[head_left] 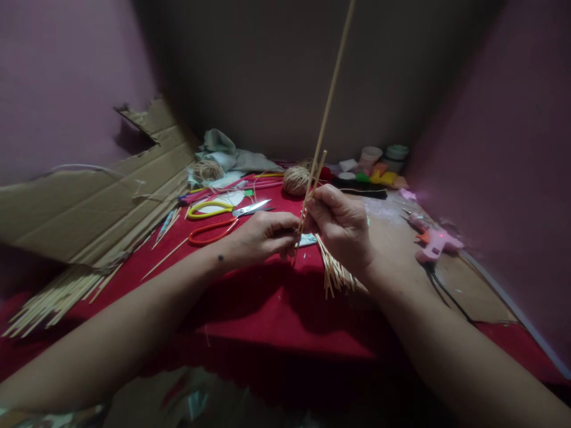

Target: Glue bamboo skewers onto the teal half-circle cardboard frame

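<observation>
Here the left hand [263,236] and right hand [341,226] pinch thin wooden sticks [328,110] (one long, rising upward) above the red cloth [267,303]; small tubs [371,156] sit behind, contents unclear, beside rough twine ball [295,180]

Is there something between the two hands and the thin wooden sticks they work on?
Nothing visible. The left hand and right hand both already pinch the thin wooden sticks directly, above the red cloth.
</observation>
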A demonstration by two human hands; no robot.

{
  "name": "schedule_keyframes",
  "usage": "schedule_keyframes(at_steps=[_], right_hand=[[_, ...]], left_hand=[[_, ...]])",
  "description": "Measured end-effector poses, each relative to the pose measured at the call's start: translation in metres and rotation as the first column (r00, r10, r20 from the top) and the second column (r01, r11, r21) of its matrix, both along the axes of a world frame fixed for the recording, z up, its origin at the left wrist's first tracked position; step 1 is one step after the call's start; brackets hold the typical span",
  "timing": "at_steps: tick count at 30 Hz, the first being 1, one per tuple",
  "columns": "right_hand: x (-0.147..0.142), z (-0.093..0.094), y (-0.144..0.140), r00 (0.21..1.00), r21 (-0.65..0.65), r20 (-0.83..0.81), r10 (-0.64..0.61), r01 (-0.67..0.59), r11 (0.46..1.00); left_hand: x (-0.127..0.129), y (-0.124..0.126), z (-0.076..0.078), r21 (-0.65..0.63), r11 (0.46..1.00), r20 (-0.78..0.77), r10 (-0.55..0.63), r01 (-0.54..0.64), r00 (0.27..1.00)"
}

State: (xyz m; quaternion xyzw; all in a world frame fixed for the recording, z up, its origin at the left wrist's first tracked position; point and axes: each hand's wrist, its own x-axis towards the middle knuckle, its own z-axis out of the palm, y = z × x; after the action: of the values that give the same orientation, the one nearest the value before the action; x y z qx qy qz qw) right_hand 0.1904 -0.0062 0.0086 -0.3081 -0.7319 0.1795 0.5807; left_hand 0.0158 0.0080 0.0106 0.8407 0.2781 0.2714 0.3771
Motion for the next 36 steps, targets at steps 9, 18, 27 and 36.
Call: schedule_keyframes(at_steps=[9,18,27,36], right_hand=[[0.002,0.002,-0.003,0.997,0.106,0.07,-0.01,0.002,0.994],[-0.004,-0.003,0.001,0.984,0.287,0.142,-0.112,0.067,0.956],[-0.005,0.0,-0.003,0.974,0.251,0.195,-0.115,0.063,0.966],[-0.013,0.014,-0.002,0.999,0.029,-0.031,-0.013,0.014,0.999]], left_hand=[[-0.001,0.004,-0.005,0.101,0.994,-0.006,0.041,-0.04,0.999],[-0.003,0.008,-0.012,0.336,0.942,0.016,-0.017,0.01,1.0],[-0.003,0.006,-0.015,0.051,0.998,0.019,-0.042,0.041,0.999],[-0.002,0.008,-0.019,-0.083,0.996,0.011,-0.036,0.037,0.999]])
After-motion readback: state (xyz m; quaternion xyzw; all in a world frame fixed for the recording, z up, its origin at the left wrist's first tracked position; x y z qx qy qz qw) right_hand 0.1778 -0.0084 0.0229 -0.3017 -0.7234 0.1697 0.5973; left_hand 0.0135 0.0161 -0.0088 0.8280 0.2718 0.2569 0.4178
